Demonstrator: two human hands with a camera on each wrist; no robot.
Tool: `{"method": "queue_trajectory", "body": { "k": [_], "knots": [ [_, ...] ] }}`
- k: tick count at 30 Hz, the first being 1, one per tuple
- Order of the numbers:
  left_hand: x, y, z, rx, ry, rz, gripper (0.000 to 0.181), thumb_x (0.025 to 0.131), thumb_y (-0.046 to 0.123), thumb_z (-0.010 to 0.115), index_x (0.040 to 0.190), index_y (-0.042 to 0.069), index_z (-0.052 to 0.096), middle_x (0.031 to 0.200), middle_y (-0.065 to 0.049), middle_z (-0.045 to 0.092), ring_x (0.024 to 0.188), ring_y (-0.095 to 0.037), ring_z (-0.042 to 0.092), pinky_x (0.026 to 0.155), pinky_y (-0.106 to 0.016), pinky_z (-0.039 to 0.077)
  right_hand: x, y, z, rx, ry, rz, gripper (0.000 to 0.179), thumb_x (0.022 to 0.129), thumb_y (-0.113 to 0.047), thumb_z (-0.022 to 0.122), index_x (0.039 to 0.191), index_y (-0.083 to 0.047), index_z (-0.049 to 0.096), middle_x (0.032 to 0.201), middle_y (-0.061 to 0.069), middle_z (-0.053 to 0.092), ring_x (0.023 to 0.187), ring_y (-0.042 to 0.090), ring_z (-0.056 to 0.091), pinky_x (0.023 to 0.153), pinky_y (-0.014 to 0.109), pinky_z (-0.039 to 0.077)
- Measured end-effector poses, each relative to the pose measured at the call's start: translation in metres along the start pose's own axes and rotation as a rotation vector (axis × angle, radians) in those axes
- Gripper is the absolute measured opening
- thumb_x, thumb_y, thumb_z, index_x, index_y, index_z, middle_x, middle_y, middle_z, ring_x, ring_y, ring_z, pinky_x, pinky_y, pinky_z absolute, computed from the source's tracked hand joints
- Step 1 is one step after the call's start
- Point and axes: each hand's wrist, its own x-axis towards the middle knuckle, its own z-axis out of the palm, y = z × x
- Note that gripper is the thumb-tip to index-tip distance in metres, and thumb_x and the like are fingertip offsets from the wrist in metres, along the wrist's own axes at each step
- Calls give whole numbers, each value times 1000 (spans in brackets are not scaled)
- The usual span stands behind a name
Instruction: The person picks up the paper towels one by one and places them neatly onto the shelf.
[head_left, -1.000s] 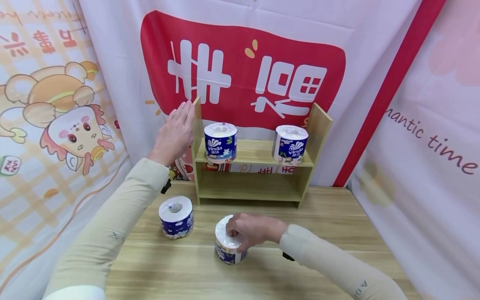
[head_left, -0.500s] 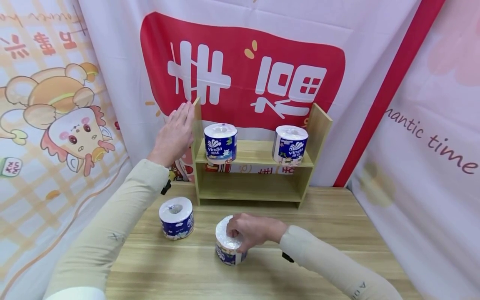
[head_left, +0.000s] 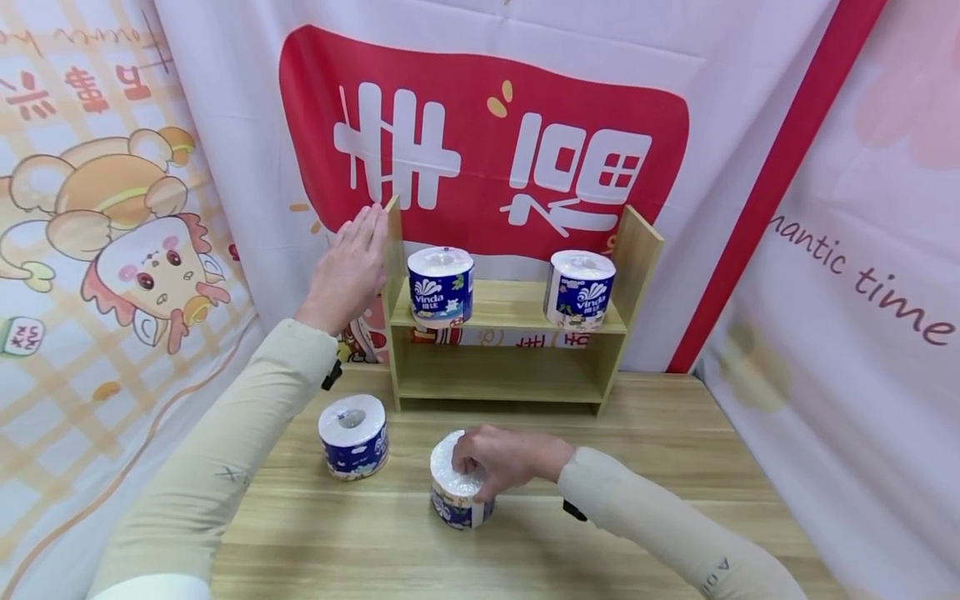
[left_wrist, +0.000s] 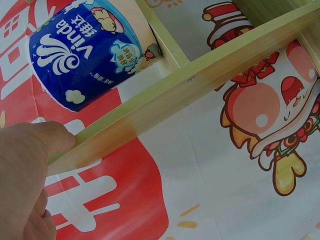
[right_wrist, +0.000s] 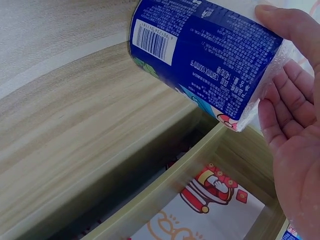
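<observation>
A small two-tier wooden shelf (head_left: 507,388) stands at the back of the table. My left hand (head_left: 347,271) holds its left side panel near the top; in the left wrist view the thumb (left_wrist: 60,137) lies at the panel's edge. My right hand (head_left: 510,458) grips a blue-and-white wrapped toilet roll (head_left: 452,504) from above, with fingers at its core; the roll is upright at the table. In the right wrist view the thumb (right_wrist: 285,22) presses the roll's wrapper beside a printed label. Two more toilet rolls, one left (head_left: 441,287) and one right (head_left: 580,290), stand on the upper tier.
Another toilet roll (head_left: 353,437) stands on the wooden table (head_left: 660,467), left of the one in my right hand. Printed cloth hangs behind the shelf and on both sides. The lower tier (head_left: 498,371) lies beneath the rolls.
</observation>
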Motion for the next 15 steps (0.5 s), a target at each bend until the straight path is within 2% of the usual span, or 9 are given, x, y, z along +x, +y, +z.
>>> {"method": "queue_trajectory", "body": {
  "k": [15],
  "knots": [
    [-1, 0, 0, 6, -11, -3, 80, 103, 13, 62, 166, -5, 17, 175, -25, 21, 163, -42, 22, 133, -53, 24, 6, 5, -3, 12, 14, -13, 33, 81, -21, 92, 99, -12, 66, 90, -6, 59, 81, -1, 49, 67, 8, 45]
  ]
}}
